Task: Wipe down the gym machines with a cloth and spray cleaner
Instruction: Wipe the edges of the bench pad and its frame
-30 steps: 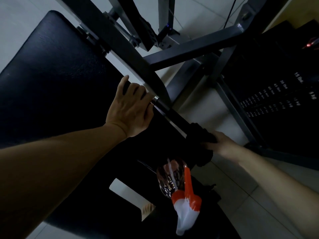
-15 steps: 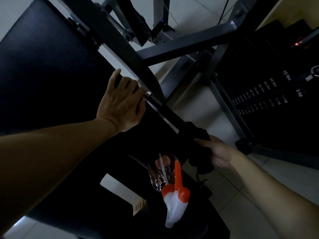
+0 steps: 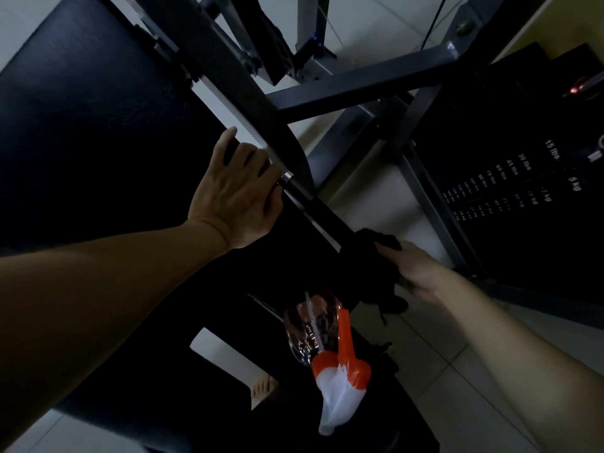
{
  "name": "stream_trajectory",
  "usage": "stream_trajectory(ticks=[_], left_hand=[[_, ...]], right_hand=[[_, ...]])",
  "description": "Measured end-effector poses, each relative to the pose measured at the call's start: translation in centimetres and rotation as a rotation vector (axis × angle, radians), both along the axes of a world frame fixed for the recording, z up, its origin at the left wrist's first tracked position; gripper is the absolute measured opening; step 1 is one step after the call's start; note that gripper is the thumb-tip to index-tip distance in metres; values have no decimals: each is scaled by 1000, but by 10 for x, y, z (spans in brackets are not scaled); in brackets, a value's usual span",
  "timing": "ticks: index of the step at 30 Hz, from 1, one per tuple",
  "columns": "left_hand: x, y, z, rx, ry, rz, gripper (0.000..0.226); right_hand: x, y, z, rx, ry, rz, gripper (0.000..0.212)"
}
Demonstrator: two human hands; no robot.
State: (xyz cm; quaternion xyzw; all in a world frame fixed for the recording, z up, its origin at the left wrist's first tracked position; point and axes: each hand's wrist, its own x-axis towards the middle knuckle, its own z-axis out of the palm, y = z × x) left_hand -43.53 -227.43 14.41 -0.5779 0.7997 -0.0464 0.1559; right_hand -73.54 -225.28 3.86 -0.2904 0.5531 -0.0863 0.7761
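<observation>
Changed little from half a second ago: both hands keep their places on the machine's bar, and the spray bottle has not shifted.

Item 1. Left hand: fingers curled over the upper end of the black handle bar, next to its chrome collar. Forearm enters from lower left.

Item 2. Right hand: fingers closed on a dark cloth, which is bunched round the lower stretch of the same bar. Loose folds of the cloth hang below the hand. The fingertips are partly buried in the fabric.

Item 3. Spray bottle: clear body, orange-and-white trigger head, lying on its side on the black seat pad, below the cloth and apart from both hands.

Item 4. Black padded backrest: fills the upper left, behind the left hand.

Item 5. Grey steel frame: crossing beams above the bar.

Item 6. Weight stack: at right, black plates with white lbs and kg markings, most too small to read.

Item 7. Pale tiled floor: under the frame. Bare toes show through a gap beside the seat.
</observation>
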Motion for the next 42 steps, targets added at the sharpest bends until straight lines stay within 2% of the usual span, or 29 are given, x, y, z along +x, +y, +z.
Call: stream_trajectory(ticks=[1, 4, 6, 7, 8, 11, 13, 15, 17, 20, 23, 26, 28, 31, 33, 35, 38, 40, 42], left_hand=[[1, 1, 0, -4, 6, -2, 43], [0, 0, 0, 3, 2, -5, 43], [0, 0, 0, 16, -7, -4, 47], [1, 0, 0, 15, -16, -2, 49], [1, 0, 0, 12, -26, 1, 51], [1, 0, -1, 27, -47, 5, 53], [1, 0, -1, 23, -48, 0, 53], [1, -1, 0, 9, -39, -7, 52], [1, -1, 0, 14, -34, -5, 52], [3, 0, -2, 7, -31, -11, 51], [2, 0, -1, 27, -44, -3, 54], [1, 0, -1, 26, -66, 2, 55], [1, 0, -1, 31, -57, -1, 53], [2, 0, -2, 24, -42, -1, 51], [2, -1, -2, 25, -38, 3, 50], [2, 0, -2, 19, -31, 8, 48], [1, 0, -1, 18, -40, 9, 48], [0, 0, -1, 14, -33, 5, 47], [1, 0, -1, 16, -25, 6, 47]], right_hand=[[0, -4, 1, -87, -15, 35, 16], [15, -10, 2, -353, 62, 294, 29], [23, -5, -8, -476, 143, 354, 18], [26, -1, -11, -473, 144, 325, 8], [28, 3, -11, -451, 132, 283, 8], [31, 2, -9, -388, 106, 178, 36], [33, -5, -9, -258, 114, 135, 46], [30, -10, -10, -73, 140, 101, 45], [26, -14, -8, -9, 112, 93, 37], [34, -21, -1, -182, 1, 148, 13], [51, -22, 0, -433, 58, 302, 17], [59, -25, -3, -368, 63, 237, 36], [61, -35, -7, -281, 153, 266, 47], [62, -45, -10, -220, 249, 355, 31], [66, -48, -6, -152, 138, 227, 31], [75, -50, -3, -264, -10, 160, 22], [92, -47, -8, -544, 5, 218, 20], [100, -45, -9, -557, 35, 148, 21], [105, -57, -8, -455, 109, 156, 33]])
